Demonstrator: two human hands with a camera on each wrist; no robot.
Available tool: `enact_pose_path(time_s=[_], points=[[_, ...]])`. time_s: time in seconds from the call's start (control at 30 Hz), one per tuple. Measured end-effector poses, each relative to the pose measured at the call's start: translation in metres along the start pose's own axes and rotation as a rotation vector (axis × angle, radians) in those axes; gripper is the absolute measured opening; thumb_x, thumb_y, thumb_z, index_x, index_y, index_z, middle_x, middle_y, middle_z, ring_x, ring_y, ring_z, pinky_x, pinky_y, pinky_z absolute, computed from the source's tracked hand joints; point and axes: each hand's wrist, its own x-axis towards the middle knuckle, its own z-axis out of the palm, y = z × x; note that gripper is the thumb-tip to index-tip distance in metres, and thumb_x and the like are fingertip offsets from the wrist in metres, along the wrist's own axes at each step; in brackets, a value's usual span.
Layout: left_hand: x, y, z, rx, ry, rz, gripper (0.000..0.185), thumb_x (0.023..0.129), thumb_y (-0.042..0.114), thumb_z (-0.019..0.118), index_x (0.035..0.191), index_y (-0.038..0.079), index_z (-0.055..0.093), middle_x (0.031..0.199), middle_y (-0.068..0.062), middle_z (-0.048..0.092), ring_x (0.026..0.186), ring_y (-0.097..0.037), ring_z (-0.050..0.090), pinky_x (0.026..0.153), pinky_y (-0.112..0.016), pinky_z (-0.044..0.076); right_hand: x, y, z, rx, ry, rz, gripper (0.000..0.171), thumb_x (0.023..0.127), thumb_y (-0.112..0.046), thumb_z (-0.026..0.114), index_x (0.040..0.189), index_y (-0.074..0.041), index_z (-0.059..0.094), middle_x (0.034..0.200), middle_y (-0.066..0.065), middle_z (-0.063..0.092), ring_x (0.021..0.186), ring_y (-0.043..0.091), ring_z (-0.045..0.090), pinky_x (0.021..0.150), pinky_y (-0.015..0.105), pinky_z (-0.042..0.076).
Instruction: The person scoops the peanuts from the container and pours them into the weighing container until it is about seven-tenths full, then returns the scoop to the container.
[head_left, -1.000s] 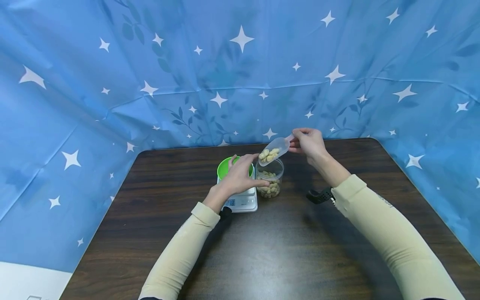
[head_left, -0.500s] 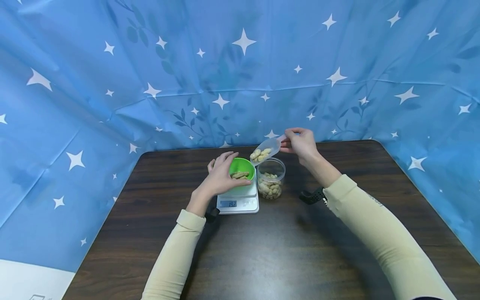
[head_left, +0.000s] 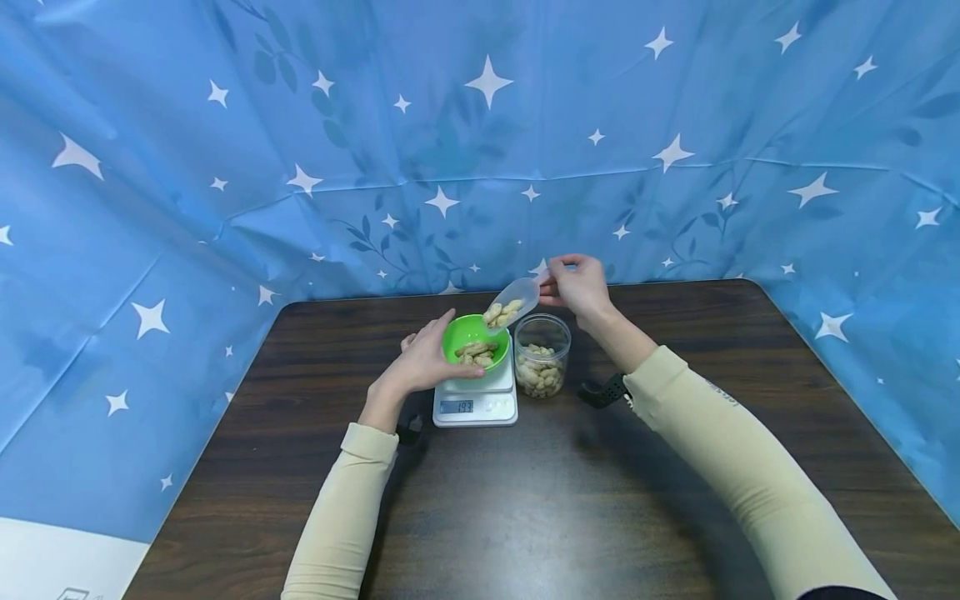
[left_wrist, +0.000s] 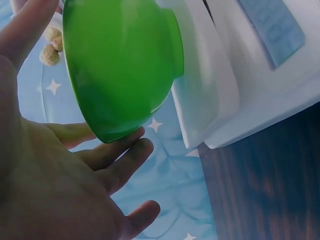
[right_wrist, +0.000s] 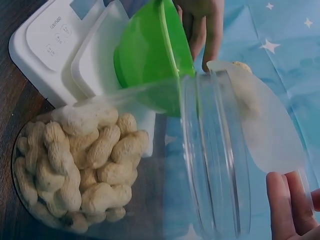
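Note:
My right hand (head_left: 581, 287) pinches the handle of a translucent plastic scoop (head_left: 525, 292). Peanuts (head_left: 501, 313) lie in the scoop, whose front end overlaps the right rim of a green bowl (head_left: 455, 335). More peanuts sit inside the bowl, which stands on a white kitchen scale (head_left: 495, 408). My left hand (head_left: 420, 360) is spread around the bowl's left side, thumb toward the front; in the left wrist view its loosely extended fingers (left_wrist: 127, 165) lie at the bowl's edge. A clear lidless jar (right_wrist: 165, 165), partly filled with peanuts (right_wrist: 95, 165), stands right beside the scale.
The scale's display (head_left: 457, 407) is lit and shows digits. A dark wood table (head_left: 525, 517) carries everything, and a blue star-patterned curtain (head_left: 480, 142) hangs along its back edge.
My right hand has carried the loaded scoop leftward from above the jar to the bowl's rim. My left hand has shifted left, uncovering the bowl and the scale's display.

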Motion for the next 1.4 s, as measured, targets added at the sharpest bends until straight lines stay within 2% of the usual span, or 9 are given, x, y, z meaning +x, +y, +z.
enact_pose_path(time_s=[0.23,0.33,0.47,0.63,0.8,0.97,1.2,1.4], points=[[0.001,-0.003,0.003,-0.02,-0.013,-0.012,0.117,0.076,0.055,0.087,0.162,0.006,0.026,0.159,-0.016,0.039,0.14,-0.032,0.041,0.111,-0.064,0.019,-0.002,0.003,0.017,-0.145,0.015,-0.091,0.036,0.109,-0.018,0.05,0.133,0.008,0.054,0.096,0.024,0.071,0.073,0.021,0.073,0.07,0.032,0.061],[0.0,-0.003,0.003,-0.02,-0.011,-0.004,0.114,0.076,0.056,0.087,0.161,0.006,0.029,0.155,-0.015,0.042,0.137,-0.032,0.044,0.11,-0.065,0.021,-0.004,0.004,0.023,-0.227,0.013,-0.161,0.034,0.109,-0.019,0.051,0.13,0.007,0.057,0.097,0.024,0.072,0.077,0.027,0.074,0.068,0.032,0.061],[0.0,-0.004,0.003,-0.028,-0.001,0.013,0.113,0.076,0.056,0.087,0.16,0.004,0.031,0.152,-0.015,0.046,0.136,-0.031,0.045,0.109,-0.067,0.021,-0.006,0.001,0.027,-0.275,0.001,-0.218,0.033,0.11,-0.021,0.051,0.13,0.005,0.057,0.097,0.022,0.073,0.081,0.029,0.074,0.069,0.033,0.061],[0.001,-0.004,0.002,-0.043,0.011,0.024,0.109,0.076,0.054,0.088,0.158,0.007,0.034,0.148,-0.013,0.049,0.133,-0.03,0.047,0.108,-0.067,0.022,-0.008,-0.004,0.024,-0.274,0.002,-0.235,0.034,0.11,-0.023,0.05,0.13,0.004,0.057,0.1,0.021,0.073,0.084,0.028,0.074,0.071,0.032,0.061],[0.001,-0.005,0.003,-0.038,0.005,0.016,0.112,0.076,0.055,0.087,0.159,0.006,0.031,0.151,-0.015,0.046,0.134,-0.031,0.046,0.11,-0.067,0.021,-0.009,-0.006,0.017,-0.28,0.025,-0.257,0.032,0.11,-0.022,0.05,0.129,0.002,0.058,0.098,0.02,0.074,0.085,0.028,0.074,0.07,0.03,0.06],[0.001,-0.006,0.005,-0.031,0.0,0.012,0.114,0.076,0.055,0.087,0.16,0.005,0.029,0.152,-0.015,0.045,0.135,-0.031,0.046,0.109,-0.066,0.021,-0.013,-0.009,0.009,-0.263,0.039,-0.283,0.032,0.11,-0.022,0.052,0.128,0.003,0.059,0.098,0.02,0.074,0.084,0.026,0.074,0.07,0.033,0.061],[0.001,-0.005,0.004,-0.012,-0.009,0.008,0.118,0.076,0.056,0.086,0.162,0.004,0.025,0.157,-0.017,0.04,0.14,-0.033,0.042,0.111,-0.067,0.021,-0.022,-0.012,-0.007,-0.233,0.042,-0.344,0.032,0.109,-0.022,0.054,0.125,0.006,0.059,0.093,0.02,0.075,0.077,0.016,0.073,0.07,0.033,0.061],[0.001,-0.003,0.002,-0.011,-0.009,0.008,0.119,0.076,0.057,0.086,0.163,0.006,0.023,0.161,-0.017,0.033,0.146,-0.035,0.034,0.113,-0.067,0.017,-0.028,-0.015,-0.022,-0.211,0.033,-0.386,0.032,0.109,-0.022,0.054,0.125,0.005,0.059,0.095,0.021,0.074,0.08,0.014,0.072,0.071,0.031,0.06]])
